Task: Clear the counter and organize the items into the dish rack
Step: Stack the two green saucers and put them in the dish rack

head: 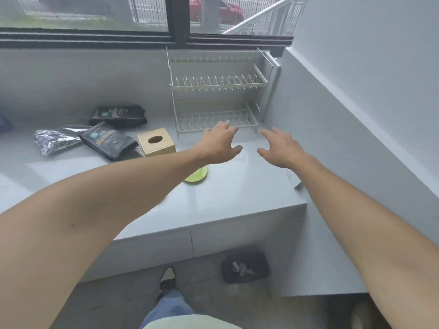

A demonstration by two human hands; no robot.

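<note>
green plate [198,176]: mostly hidden under left forearm | packet labels: blurred, unreadable

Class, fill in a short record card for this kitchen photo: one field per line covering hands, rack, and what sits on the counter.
left hand: open, fingers spread, holds nothing
right hand: open, holds nothing
dish rack: wire, tiered, all tiers bare, at the counter's back
green plate: on counter, partly hidden under left forearm
tissue box: left of rack
dark pouches: left of box, lying flat
silver foil bag: farthest left
</note>
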